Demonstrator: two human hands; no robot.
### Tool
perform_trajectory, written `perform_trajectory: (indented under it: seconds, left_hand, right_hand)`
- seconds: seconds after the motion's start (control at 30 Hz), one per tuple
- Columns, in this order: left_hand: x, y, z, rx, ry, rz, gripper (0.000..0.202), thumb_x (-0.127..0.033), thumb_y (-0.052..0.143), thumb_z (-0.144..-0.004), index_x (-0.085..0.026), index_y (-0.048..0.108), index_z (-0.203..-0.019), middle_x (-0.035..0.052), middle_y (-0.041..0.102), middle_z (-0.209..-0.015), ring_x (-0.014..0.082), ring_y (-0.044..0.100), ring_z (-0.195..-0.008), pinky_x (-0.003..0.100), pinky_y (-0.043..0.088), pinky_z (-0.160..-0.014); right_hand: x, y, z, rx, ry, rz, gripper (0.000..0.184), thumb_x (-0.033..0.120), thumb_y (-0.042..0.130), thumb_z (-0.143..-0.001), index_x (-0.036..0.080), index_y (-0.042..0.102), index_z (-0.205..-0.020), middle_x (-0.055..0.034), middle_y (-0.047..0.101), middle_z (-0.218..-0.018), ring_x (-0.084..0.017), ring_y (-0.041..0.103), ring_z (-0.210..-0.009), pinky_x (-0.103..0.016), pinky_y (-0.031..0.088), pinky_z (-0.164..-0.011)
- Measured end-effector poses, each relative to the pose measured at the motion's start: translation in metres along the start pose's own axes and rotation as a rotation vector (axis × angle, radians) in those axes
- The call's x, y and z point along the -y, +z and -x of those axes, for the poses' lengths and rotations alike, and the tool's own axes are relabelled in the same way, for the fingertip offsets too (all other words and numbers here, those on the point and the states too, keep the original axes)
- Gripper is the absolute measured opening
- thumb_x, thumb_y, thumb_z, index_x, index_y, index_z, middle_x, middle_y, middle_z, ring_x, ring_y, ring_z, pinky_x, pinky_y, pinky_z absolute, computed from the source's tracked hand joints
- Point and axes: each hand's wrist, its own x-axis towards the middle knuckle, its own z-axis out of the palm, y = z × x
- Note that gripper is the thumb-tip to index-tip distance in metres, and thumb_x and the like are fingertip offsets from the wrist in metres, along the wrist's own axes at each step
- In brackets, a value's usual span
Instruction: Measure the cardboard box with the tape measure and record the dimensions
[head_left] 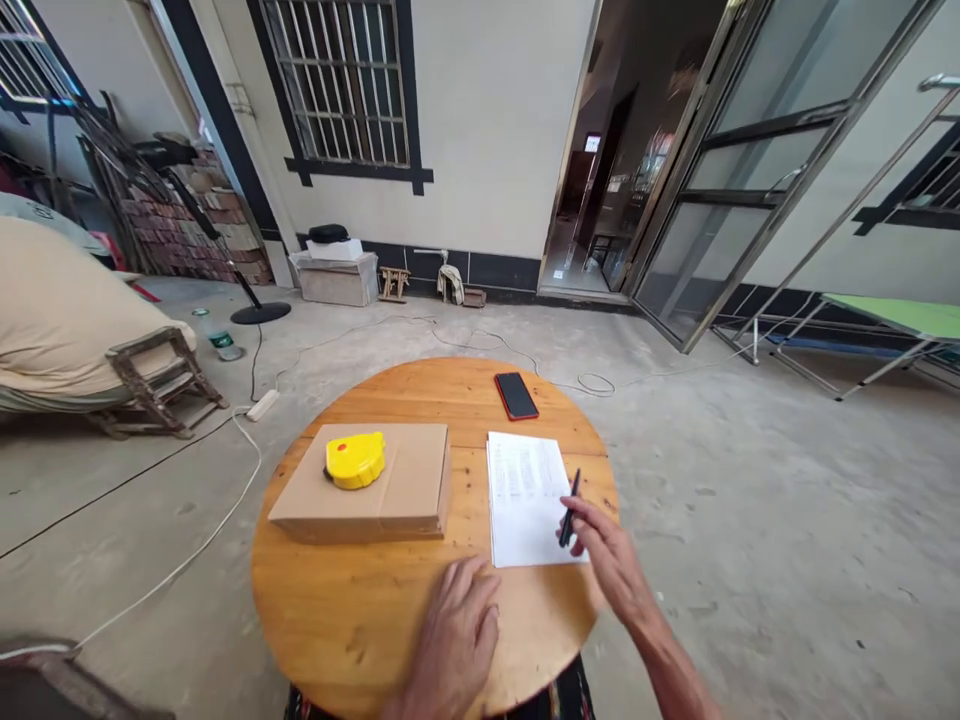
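My left hand (pixel 454 640) lies flat on the round wooden table (pixel 352 620) near its front edge, fingers spread, holding nothing. My right hand (pixel 604 555) pinches a black pen (pixel 570 508) whose tip rests over the right edge of a white printed sheet (pixel 525 495). A flat cardboard box (pixel 390 490) lies to the left of the sheet, with a yellow tape measure (pixel 355 460) on top of it. A phone in a red case (pixel 516 395) lies face up at the table's far edge.
Concrete floor surrounds the table. A white cable and power strip (pixel 262 405) run on the left, by a cushioned wooden bench (pixel 150 380). A fan base (pixel 260 313) and boxes stand near the wall. An open doorway (pixel 600 200) is ahead, a green folding table (pixel 900 315) at right.
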Motion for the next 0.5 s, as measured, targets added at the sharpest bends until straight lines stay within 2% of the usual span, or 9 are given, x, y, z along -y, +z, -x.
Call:
perform_trajectory:
  seconds: [0.07, 0.13, 0.23, 0.3, 0.4, 0.5]
  left_hand:
    - [-0.009, 0.003, -0.008, 0.084, -0.004, -0.021, 0.037, -0.009, 0.048, -0.082, -0.021, 0.064, -0.113, 0.0105, 0.062, -0.128, 0.0253, 0.056, -0.120, 0.045, 0.050, -0.101]
    - [-0.013, 0.009, -0.016, 0.153, 0.014, -0.055, 0.040, -0.011, 0.050, -0.084, -0.021, 0.062, -0.121, 0.0105, 0.053, -0.141, 0.0272, 0.048, -0.130, 0.048, 0.044, -0.108]
    - [-0.013, 0.018, -0.024, 0.230, 0.061, -0.119, 0.051, -0.018, 0.055, -0.086, -0.020, 0.051, -0.137, 0.0108, 0.039, -0.153, 0.0304, 0.034, -0.141, 0.053, 0.036, -0.112]
    - [-0.010, 0.022, -0.027, 0.273, 0.079, -0.157, 0.056, -0.023, 0.056, -0.089, -0.021, 0.044, -0.143, 0.0114, 0.035, -0.156, 0.0312, 0.030, -0.144, 0.055, 0.032, -0.114]
    - [-0.006, 0.025, -0.026, 0.323, 0.090, -0.208, 0.052, -0.029, 0.053, -0.092, -0.021, 0.044, -0.143, 0.0120, 0.038, -0.154, 0.0309, 0.031, -0.144, 0.057, 0.030, -0.114]
    - [-0.003, 0.026, -0.019, 0.338, 0.091, -0.247, 0.048, -0.029, 0.050, -0.094, -0.021, 0.046, -0.140, 0.0117, 0.040, -0.153, 0.0304, 0.032, -0.143, 0.057, 0.028, -0.114]
  right_hand:
    - [0.003, -0.018, 0.017, -0.021, 0.008, -0.162, 0.040, 0.041, 0.057, -0.087, 0.019, 0.064, -0.119, -0.0072, 0.073, -0.089, -0.021, 0.068, -0.078, -0.034, 0.056, -0.071]
    - [0.004, -0.029, 0.034, -0.112, 0.005, -0.248, 0.041, 0.041, 0.066, -0.083, 0.022, 0.062, -0.118, -0.0077, 0.073, -0.095, -0.023, 0.069, -0.088, -0.035, 0.056, -0.076]
    - [0.001, -0.037, 0.055, -0.381, 0.023, -0.247, 0.030, 0.039, 0.074, -0.079, 0.023, 0.064, -0.102, -0.0026, 0.071, -0.077, -0.018, 0.067, -0.070, -0.031, 0.055, -0.067]
    - [-0.002, -0.038, 0.065, -0.518, 0.022, -0.277, 0.023, 0.040, 0.071, -0.083, 0.022, 0.065, -0.095, 0.0015, 0.063, -0.065, -0.015, 0.061, -0.058, -0.029, 0.051, -0.059]
    - [-0.005, -0.039, 0.072, -0.583, 0.027, -0.365, 0.026, 0.044, 0.063, -0.089, 0.019, 0.068, -0.097, 0.0025, 0.058, -0.061, -0.015, 0.059, -0.055, -0.030, 0.048, -0.056]
    - [-0.007, -0.038, 0.073, -0.579, 0.070, -0.385, 0.030, 0.045, 0.066, -0.087, 0.017, 0.069, -0.097, -0.0001, 0.063, -0.063, -0.018, 0.062, -0.056, -0.031, 0.047, -0.054]
